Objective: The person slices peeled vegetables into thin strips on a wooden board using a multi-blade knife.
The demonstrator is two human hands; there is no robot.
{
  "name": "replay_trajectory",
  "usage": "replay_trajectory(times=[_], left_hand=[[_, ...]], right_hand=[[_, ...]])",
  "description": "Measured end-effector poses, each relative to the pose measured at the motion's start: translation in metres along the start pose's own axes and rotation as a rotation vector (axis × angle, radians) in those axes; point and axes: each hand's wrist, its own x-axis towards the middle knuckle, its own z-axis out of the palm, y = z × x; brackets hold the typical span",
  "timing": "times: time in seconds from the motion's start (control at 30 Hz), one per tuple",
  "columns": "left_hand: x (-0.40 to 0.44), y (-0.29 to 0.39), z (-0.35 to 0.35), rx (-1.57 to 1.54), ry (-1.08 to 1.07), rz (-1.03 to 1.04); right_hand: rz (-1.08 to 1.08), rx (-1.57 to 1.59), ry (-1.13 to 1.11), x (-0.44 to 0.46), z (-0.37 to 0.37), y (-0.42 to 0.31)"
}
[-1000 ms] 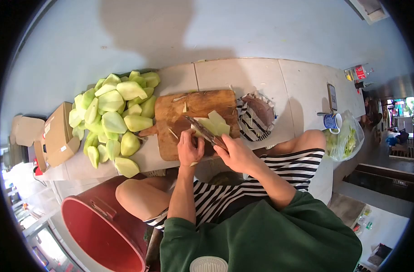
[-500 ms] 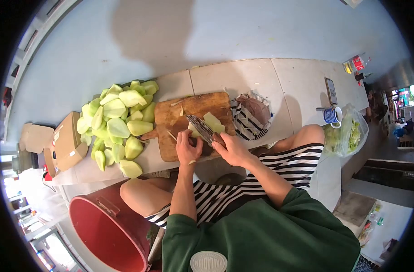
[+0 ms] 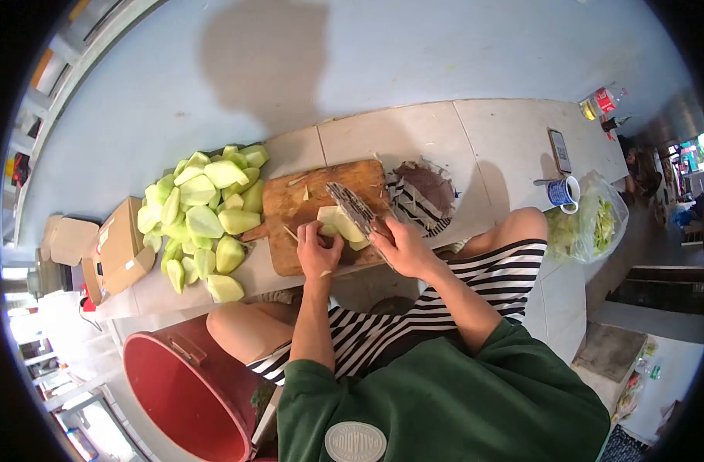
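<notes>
The right hand (image 3: pixel 404 248) is holding the knife (image 3: pixel 352 206) by the pale green pieces (image 3: pixel 350 229) lying on the cutting board (image 3: pixel 286 256). The left hand (image 3: pixel 319 250) is bending its fingers narrowly at their edge, grip unclear. Keeping fingertips tucked and steadying the pieces is probably favoring safer, more even cuts.

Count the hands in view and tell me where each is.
2: the left hand at the pale slices on the wooden board; the right hand beside it, gripping the knife.
</notes>
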Motion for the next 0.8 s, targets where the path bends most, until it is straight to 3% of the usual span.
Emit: replay_trajectory(times=[0.1,0.2,0.3,0.37,0.43,0.57,0.8], left_hand=[[0.001,0.009,-0.003,0.002,0.039,-0.007],[0.004,0.017,-0.007,0.036,-0.042,-0.103],[0.007,0.02,-0.008,0.104,-0.094,-0.148],[0.009,0.022,-0.007,0.227,-0.073,-0.105],[0.011,0.026,-0.007,0.248,-0.103,-0.137],[0.018,0.023,-0.001,0.409,-0.106,-0.173],[0.027,0.023,0.0,0.623,-0.2,-0.201]], right_hand=[[-0.068,-0.018,0.116,-0.007,-0.018,0.005],[0.03,0.016,0.142,-0.021,-0.033,0.032],[-0.059,0.107,0.164,-0.035,-0.036,0.056],[0.247,0.174,0.136,-0.052,-0.047,0.057],[0.137,0.151,0.177,-0.059,-0.042,0.078],[0.261,0.279,0.158,-0.06,-0.043,0.063],[0.129,0.209,0.216,-0.052,-0.041,0.069]])
